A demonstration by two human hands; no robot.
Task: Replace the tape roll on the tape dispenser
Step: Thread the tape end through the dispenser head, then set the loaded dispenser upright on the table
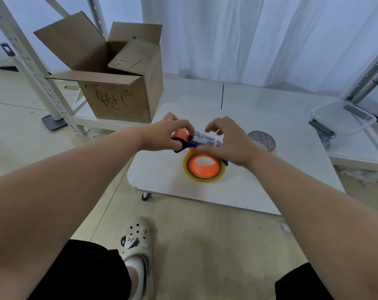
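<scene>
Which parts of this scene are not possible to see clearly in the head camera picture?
- Tape dispenser: middle blurred, both ends covered by the left hand and right hand.
- Tape roll: far edge hidden under the right hand.
- Second roll: partly behind the right hand, blurred.
- Cardboard box: contents hidden by its flaps.
- Plastic container: transparent, contents unclear.

A low white table (259,118) with rounded corners is standing on a pale floor (205,245). A yellowish tape roll with an orange core (204,166) is lying flat near its front edge. A second, greyish tape roll (262,140) is resting well to the right.
</scene>
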